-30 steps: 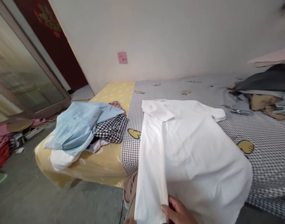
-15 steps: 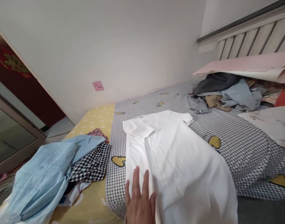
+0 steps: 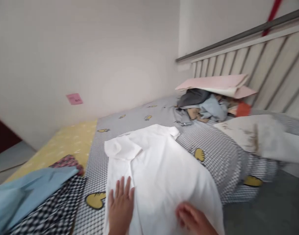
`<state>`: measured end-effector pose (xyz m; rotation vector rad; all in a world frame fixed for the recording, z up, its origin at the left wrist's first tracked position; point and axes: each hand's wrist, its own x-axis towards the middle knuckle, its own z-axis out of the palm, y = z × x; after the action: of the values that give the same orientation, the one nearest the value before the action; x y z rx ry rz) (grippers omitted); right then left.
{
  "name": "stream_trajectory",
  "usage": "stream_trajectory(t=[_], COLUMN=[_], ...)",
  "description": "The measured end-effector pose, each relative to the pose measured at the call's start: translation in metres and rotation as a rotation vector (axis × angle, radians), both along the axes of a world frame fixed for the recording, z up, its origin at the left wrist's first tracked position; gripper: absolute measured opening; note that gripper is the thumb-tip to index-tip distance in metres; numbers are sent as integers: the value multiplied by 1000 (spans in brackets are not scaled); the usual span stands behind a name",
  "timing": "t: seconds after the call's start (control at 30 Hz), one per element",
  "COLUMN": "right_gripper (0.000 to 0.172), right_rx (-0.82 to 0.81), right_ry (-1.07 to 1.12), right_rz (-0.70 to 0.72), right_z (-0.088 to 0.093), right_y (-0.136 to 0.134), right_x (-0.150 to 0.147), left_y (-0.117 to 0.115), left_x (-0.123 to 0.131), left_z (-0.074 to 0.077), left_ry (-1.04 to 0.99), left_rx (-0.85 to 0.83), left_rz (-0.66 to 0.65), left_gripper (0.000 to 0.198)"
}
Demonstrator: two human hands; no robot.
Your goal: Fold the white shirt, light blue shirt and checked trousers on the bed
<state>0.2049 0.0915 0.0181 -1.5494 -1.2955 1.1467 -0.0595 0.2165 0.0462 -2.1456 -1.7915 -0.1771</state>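
Observation:
A white shirt (image 3: 159, 166) lies spread on the checked bed sheet (image 3: 220, 153), with its left side folded inward. My left hand (image 3: 120, 205) rests flat on the folded left edge, fingers stretched out. My right hand (image 3: 192, 218) presses on the lower right part of the shirt near the bottom of the view. It is blurred, and its fingers seem to lie flat on the cloth.
A light blue garment (image 3: 22, 195) and a checked cloth (image 3: 56, 205) lie at the left on the yellow sheet (image 3: 71, 140). A pile of clothes (image 3: 205, 107) under pink boards (image 3: 218, 83) sits at the back. A white pillow (image 3: 257, 137) lies at the right.
The view has swung to the right. My left hand has slid up along the folded edge, and my right hand has come into view on the shirt's lower right.

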Motion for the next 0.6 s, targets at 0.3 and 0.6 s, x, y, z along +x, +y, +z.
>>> stream_trajectory(t=[0.3,0.6], right_gripper=[54,58], right_rx=[216,20], right_ry=[7,451], right_rz=[-917,-575], right_z=[-4,0], right_y=[32,-16], right_x=[144,121], left_y=[3,1], left_x=[6,14], left_z=[5,17], left_ry=[26,-185], left_rx=[-34,-140], left_rz=[104,115], left_gripper=[59,64])
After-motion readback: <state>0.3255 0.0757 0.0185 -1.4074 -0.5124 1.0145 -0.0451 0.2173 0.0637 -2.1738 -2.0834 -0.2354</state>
